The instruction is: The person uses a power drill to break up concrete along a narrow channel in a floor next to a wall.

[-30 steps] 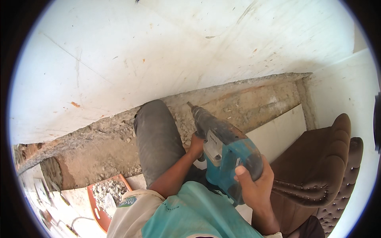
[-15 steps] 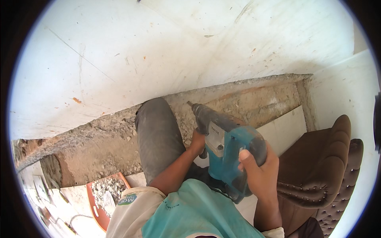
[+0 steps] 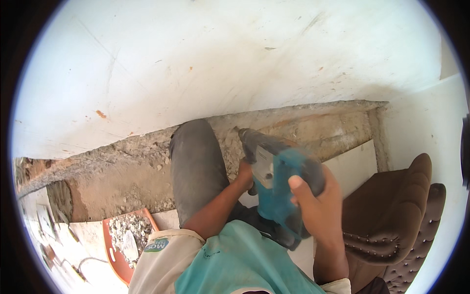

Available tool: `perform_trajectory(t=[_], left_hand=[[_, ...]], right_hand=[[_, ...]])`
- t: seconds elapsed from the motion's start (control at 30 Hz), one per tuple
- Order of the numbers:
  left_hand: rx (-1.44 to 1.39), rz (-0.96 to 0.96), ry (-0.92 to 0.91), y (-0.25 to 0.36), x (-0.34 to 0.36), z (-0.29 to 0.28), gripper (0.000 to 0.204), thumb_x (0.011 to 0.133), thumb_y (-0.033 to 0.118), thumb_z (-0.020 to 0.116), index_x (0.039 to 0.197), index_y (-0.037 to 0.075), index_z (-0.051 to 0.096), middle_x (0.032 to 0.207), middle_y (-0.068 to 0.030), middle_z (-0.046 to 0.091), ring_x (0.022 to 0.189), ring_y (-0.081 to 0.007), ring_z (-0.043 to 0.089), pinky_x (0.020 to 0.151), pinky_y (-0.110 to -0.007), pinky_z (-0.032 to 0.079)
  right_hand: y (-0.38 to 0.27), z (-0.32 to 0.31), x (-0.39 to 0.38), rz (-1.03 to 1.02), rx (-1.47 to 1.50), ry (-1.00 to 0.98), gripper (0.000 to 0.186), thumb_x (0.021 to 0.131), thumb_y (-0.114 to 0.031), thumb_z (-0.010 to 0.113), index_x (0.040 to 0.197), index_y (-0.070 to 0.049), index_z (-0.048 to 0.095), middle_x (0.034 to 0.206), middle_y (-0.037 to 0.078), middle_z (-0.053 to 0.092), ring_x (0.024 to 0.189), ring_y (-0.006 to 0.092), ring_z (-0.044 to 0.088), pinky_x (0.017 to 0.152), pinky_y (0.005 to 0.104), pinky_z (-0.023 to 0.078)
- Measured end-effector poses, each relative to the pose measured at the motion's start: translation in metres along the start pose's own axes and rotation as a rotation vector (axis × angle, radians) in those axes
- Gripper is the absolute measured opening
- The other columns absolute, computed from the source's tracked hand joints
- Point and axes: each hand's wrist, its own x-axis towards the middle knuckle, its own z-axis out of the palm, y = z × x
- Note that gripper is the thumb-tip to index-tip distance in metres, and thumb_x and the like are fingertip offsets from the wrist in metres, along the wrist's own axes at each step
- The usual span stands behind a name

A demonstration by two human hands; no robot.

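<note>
Right hand [image 3: 319,206] grips the rear of the teal power drill [image 3: 281,183], four o'clock of centre; the left hand [image 3: 244,175] holds its front, probably sharing the weight and steadying it. Its nose [image 3: 249,140] aims toward eleven o'clock, over the broken floor strip [image 3: 132,176]. Versus half a second ago, the drill is blurrier, the bit [image 3: 239,130] less visible.

We hold a teal and black drill [image 3: 280,183], pointing at the rough ground [image 3: 115,183] along a white wall [image 3: 220,59]. Our right grip [image 3: 319,201] wraps its rear; our left grip [image 3: 245,172], partly hidden, holds it nearer the front, beside our grey trouser leg [image 3: 198,166]. An orange basin [image 3: 117,269] of rubble [image 3: 125,229] lies lower left, a brown sofa [image 3: 384,206] right.
</note>
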Motion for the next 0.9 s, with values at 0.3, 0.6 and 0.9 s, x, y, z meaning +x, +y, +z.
perform_trajectory(t=[0.3, 0.6, 0.9], left_hand=[[-0.031, 0.113, -0.041, -0.030, 0.029, -0.011, 0.026, 0.091, 0.018, 0.065, 0.105, -0.004, 0.063, 0.096, -0.0120, 0.068, 0.080, -0.0202, 0.067, 0.068, -0.035, 0.050], [0.024, 0.093, -0.048, -0.013, 0.017, 0.000, 0.027, 0.089, 0.017, 0.068, 0.104, -0.005, 0.064, 0.094, -0.0128, 0.068, 0.079, -0.0195, 0.066, 0.067, -0.035, 0.050], [0.043, 0.158, -0.053, -0.023, 0.030, -0.004, 0.027, 0.088, 0.016, 0.069, 0.105, -0.005, 0.065, 0.098, -0.0135, 0.068, 0.083, -0.0197, 0.067, 0.070, -0.034, 0.050]], right_hand=[[0.002, -0.011, 0.007, 0.039, 0.003, 0.021, 0.038, 0.086, -0.029, 0.075, 0.101, 0.003, 0.062, 0.077, 0.004, 0.061, 0.067, 0.0100, 0.056, 0.061, 0.0266, 0.047], [0.007, -0.011, 0.016, 0.047, 0.022, 0.019, 0.037, 0.086, -0.028, 0.075, 0.100, 0.003, 0.062, 0.076, 0.004, 0.061, 0.067, 0.0098, 0.056, 0.061, 0.0264, 0.047], [0.007, -0.011, 0.022, 0.037, -0.026, 0.005, 0.038, 0.086, -0.029, 0.073, 0.103, 0.004, 0.062, 0.075, 0.004, 0.061, 0.064, 0.0108, 0.056, 0.060, 0.0262, 0.047]])
